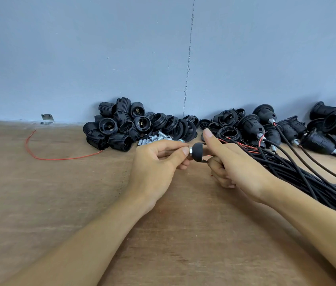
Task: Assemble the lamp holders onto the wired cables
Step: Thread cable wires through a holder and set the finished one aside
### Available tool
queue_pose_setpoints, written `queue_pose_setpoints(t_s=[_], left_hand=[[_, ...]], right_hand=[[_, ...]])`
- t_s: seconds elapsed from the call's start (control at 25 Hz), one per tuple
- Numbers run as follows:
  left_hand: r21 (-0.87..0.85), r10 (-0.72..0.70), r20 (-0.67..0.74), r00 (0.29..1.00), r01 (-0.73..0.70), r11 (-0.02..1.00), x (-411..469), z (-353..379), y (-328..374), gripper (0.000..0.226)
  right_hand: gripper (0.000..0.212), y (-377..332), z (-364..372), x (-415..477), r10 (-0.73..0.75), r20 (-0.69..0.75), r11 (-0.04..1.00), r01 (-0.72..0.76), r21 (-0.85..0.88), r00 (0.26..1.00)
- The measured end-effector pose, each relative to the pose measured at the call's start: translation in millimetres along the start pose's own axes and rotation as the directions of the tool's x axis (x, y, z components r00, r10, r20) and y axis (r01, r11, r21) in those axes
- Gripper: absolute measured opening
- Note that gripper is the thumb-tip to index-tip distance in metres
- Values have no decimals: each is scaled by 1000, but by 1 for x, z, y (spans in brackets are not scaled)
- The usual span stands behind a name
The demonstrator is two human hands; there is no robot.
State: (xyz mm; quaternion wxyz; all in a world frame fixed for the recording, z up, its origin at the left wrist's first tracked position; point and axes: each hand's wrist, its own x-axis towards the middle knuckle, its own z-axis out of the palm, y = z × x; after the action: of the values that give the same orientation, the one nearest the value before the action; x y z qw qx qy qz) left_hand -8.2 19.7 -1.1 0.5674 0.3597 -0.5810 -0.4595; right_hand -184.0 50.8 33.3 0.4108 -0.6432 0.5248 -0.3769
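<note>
My left hand [159, 162] pinches a small silver metal tube [189, 150] at the narrow end of a black dome-shaped holder cap [198, 154]. From the other side my right hand [231, 162] grips the cap, thumb raised. Both hands hover just above the wooden table [59, 193]. A bundle of black cables [299, 176] with red wire ends [245, 146] runs under my right hand toward the lower right. Whether a cable passes through the cap is hidden by my fingers.
A heap of black threaded holder bodies [113, 126] and rings [175, 125] lies against the blue wall, with several silver tubes [156, 139] in front. Assembled holders on cables [287, 131] fill the right. A loose red wire [39, 149] lies at left near a metal bracket [47, 119].
</note>
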Motion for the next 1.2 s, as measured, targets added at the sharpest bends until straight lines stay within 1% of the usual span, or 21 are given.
queue_pose_setpoints(t_s=[0.08, 0.2, 0.28, 0.44, 0.52, 0.64, 0.72, 0.84, 0.92, 1.04, 1.2], left_hand=[[7, 12, -19, 1000, -11, 1000, 0, 0, 1, 16], [15, 21, -33, 999, -20, 1000, 0, 0, 1, 18], [15, 2, -18, 1000, -1, 1000, 0, 0, 1, 17], [-40, -68, 32, 997, 69, 997, 0, -3, 1, 9], [-84, -131, 75, 989, 137, 987, 0, -3, 2, 5], [-85, -200, 116, 973, 210, 974, 1, 0, 2, 16], [-77, -230, 134, 964, 242, 967, 2, 0, 2, 20], [-74, -245, 166, 955, 260, 963, 3, -4, 4, 16], [-59, -230, 188, 955, 245, 968, 3, -7, 4, 16], [74, -155, 189, 970, 143, 987, 4, -9, 4, 18], [237, -45, 180, 983, 1, 972, 0, -7, 2, 21]], right_hand=[[69, -1, 0, -2, -17, 63, 1000, 16, 10, 998], [58, 0, 2, -4, -64, 98, 998, 64, -2, 993], [45, 3, 2, -3, -75, 73, 997, 74, 28, 994], [35, 10, -1, 2, -128, -60, 990, 131, 43, 990], [35, 12, -3, 4, -164, -84, 983, 170, 69, 983], [35, 15, -4, 6, -197, -92, 972, 207, 111, 976], [37, 15, -3, 6, -198, -83, 971, 206, 119, 977], [33, 14, -2, 6, -174, -70, 981, 179, 81, 982], [31, 13, -1, 6, -165, -66, 985, 168, 43, 984], [27, 11, 0, 5, -137, -64, 990, 138, 20, 989], [36, 6, 0, 3, -23, 7, 996, 22, 83, 1000]])
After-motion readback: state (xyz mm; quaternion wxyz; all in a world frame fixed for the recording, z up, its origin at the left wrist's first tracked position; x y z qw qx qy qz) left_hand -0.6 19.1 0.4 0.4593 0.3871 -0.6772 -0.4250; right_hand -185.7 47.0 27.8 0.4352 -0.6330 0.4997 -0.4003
